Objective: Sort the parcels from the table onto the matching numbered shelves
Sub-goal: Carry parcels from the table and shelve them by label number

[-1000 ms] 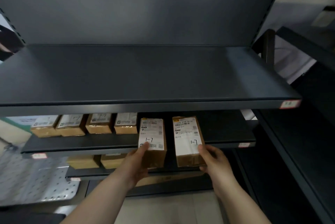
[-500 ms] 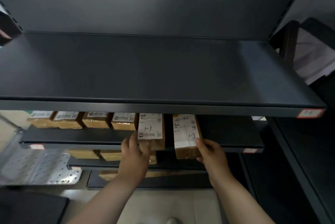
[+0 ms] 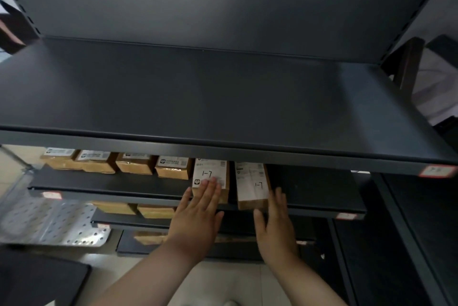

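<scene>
Two brown parcels side by side on the second shelf (image 3: 111, 181), short ends toward the camera, each with a white label hand-marked 1-7: left parcel (image 3: 210, 174), right parcel (image 3: 251, 186), a narrow gap between them. Far ends of both hidden under the front edge of the top shelf (image 3: 223, 97); printed text on the labels too small to read.

Left hand (image 3: 198, 216) flat on the near end of the left parcel, fingers straight and together, covering the lower part of its label. Right hand (image 3: 275, 226) open as well, fingers straight along the right side of the right parcel, thumb near its front corner; actual contact hard to judge.

Further left on the same shelf, a row of four parcels (image 3: 135, 164), rear parts cut off by the top shelf. On the lower shelf (image 3: 128, 223), more brown parcels (image 3: 156, 211), partly behind the left hand. Red-and-white shelf tags (image 3: 437, 171), blurred, numbers unreadable. Perforated metal sheet (image 3: 49, 224) at lower left. Both forearms cut off by the bottom edge.
</scene>
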A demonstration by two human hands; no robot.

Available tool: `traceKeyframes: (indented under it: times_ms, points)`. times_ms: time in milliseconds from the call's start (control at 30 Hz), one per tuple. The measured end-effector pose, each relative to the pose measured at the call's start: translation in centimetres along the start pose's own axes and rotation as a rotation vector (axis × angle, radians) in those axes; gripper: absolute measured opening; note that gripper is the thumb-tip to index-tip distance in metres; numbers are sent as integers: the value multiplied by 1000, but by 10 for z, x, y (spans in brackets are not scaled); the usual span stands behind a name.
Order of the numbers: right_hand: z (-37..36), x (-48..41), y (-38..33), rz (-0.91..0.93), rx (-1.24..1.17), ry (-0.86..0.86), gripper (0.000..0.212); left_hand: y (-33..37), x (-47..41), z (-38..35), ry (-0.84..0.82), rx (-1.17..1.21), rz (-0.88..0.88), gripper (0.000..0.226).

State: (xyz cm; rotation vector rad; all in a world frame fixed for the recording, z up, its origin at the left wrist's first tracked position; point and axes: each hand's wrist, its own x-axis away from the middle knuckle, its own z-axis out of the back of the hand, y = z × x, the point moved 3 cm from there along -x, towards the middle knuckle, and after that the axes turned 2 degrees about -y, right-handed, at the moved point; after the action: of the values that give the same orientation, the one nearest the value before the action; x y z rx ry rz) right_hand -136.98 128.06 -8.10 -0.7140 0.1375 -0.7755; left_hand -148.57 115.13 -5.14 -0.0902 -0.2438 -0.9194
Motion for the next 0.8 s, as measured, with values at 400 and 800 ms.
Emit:
traceKeyframes:
  times_ms: [400,800]
  points:
    - [-14,-43,-35,128,625,-270,64,-10,-18,3,48,11,-35,59]
    - [-11,-70,-42,128,656,-352,64,-22,-54,4,-41,-41,-9,61]
